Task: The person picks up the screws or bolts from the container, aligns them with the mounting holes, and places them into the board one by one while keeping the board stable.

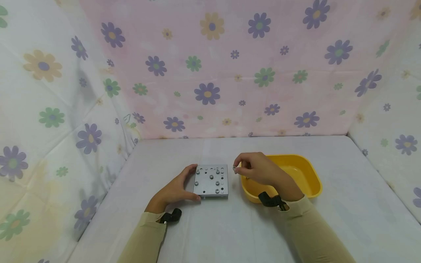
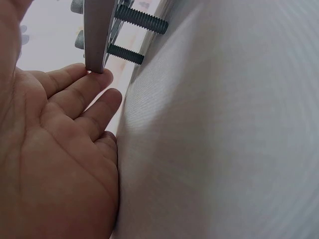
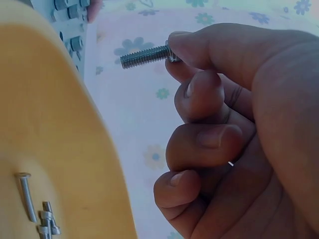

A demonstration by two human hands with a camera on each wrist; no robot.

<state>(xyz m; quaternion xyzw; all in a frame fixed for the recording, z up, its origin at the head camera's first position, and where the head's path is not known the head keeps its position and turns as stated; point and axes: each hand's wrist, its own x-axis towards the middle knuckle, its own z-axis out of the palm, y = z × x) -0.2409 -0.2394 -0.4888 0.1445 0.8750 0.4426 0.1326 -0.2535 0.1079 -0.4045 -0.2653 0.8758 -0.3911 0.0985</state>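
Note:
A square grey metal plate (image 1: 208, 184) with several holes and several socket-head bolts (image 1: 211, 176) set in it is at the middle of the table. My left hand (image 1: 175, 188) holds its left side, thumb at the near corner and fingertips at the far one. In the left wrist view, threaded bolt shanks (image 2: 142, 19) stick out from the plate's underside (image 2: 97, 35). My right hand (image 1: 261, 168) pinches a bolt (image 3: 144, 56) between thumb and forefinger, just right of the plate. Its threaded shank shows in the right wrist view; the fingertips mostly hide the head.
A yellow plastic tub (image 1: 314, 182) stands right of the plate, partly beneath my right hand and wrist. Inside it lie several loose bolts (image 3: 27, 196), seen in the right wrist view. White cloth (image 1: 217, 230) covers the table; flowered fabric (image 1: 230, 73) rises behind and at both sides.

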